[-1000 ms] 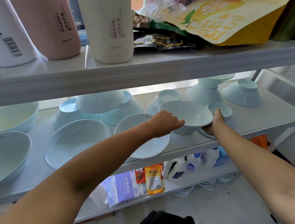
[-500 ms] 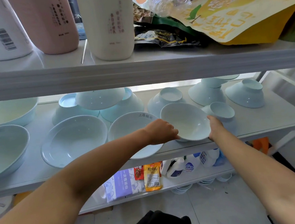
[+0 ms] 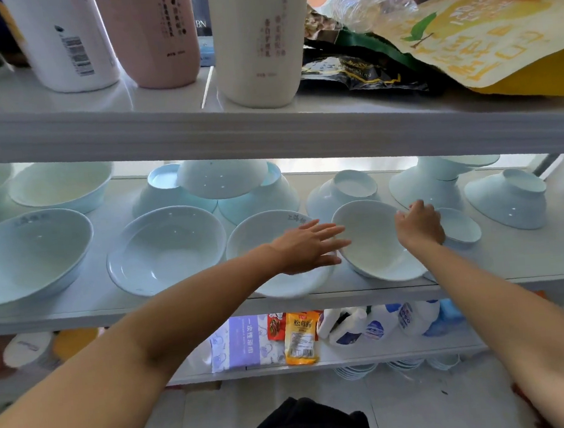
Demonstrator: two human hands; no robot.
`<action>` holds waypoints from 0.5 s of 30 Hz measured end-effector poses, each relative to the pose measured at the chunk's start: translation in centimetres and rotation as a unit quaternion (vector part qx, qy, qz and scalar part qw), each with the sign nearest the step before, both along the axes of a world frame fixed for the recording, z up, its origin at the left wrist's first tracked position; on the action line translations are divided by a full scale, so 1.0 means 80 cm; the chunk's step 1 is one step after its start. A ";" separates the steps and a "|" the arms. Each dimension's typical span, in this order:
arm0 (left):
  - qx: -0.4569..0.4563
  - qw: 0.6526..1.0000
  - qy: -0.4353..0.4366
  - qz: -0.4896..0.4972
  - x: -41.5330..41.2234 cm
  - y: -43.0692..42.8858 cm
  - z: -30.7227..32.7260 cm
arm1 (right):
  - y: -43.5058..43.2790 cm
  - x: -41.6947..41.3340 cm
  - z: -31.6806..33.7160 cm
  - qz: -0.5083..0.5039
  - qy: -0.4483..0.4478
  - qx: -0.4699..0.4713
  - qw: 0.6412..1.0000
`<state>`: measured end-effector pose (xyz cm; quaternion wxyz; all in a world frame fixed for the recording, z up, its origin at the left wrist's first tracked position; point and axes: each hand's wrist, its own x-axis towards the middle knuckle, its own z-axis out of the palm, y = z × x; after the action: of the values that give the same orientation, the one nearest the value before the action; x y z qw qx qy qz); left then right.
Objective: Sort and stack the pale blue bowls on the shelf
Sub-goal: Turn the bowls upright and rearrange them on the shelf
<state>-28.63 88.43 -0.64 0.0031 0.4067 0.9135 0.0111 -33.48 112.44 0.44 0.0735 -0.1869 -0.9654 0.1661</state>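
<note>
Bowl (image 3: 374, 240) tilts at shelf (image 3: 179, 304) edge, left hand (image 3: 305, 245) spread beside, right hand (image 3: 420, 225) seemingly gripping its rim.

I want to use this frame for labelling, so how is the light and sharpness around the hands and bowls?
Head view: backlight behind the middle shelf washes the bowls pale; left hand fingers slightly blurred; wide-angle bends the shelf edges.

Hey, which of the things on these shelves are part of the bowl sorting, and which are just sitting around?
Part of the job:
tilted bowl between left hand and right hand
small bowl
wide shallow bowl
upturned bowl

Just lying about:
pink bottle
cream bottle
yellow pouch
orange snack packet
</note>
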 end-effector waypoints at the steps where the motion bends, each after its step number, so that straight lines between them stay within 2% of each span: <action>1: 0.018 0.999 -0.002 0.038 -0.001 -0.014 0.001 | -0.010 -0.003 0.003 0.026 0.016 0.038 0.999; 4: 0.078 0.982 0.006 0.172 -0.006 -0.060 0.007 | -0.054 -0.018 0.009 0.104 0.033 0.034 0.993; 7: 0.192 0.929 0.010 0.316 -0.009 -0.107 0.016 | -0.114 -0.030 0.011 0.176 0.039 -0.006 0.984; 11: 0.326 0.822 -0.019 0.466 -0.019 -0.165 0.031 | -0.204 -0.031 0.013 0.261 0.057 -0.028 0.963; 13: 0.401 0.753 -0.062 0.518 -0.031 -0.189 0.040 | -0.246 -0.034 0.021 0.290 0.064 -0.050 0.953; 15: 0.488 0.667 -0.137 0.546 -0.043 -0.205 0.047 | -0.284 -0.039 0.032 0.300 0.063 -0.070 0.949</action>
<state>-32.10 72.00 3.12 -0.0772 -0.2279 0.8254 0.5108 -36.62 89.70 3.03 0.0682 0.1174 -0.9563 0.2590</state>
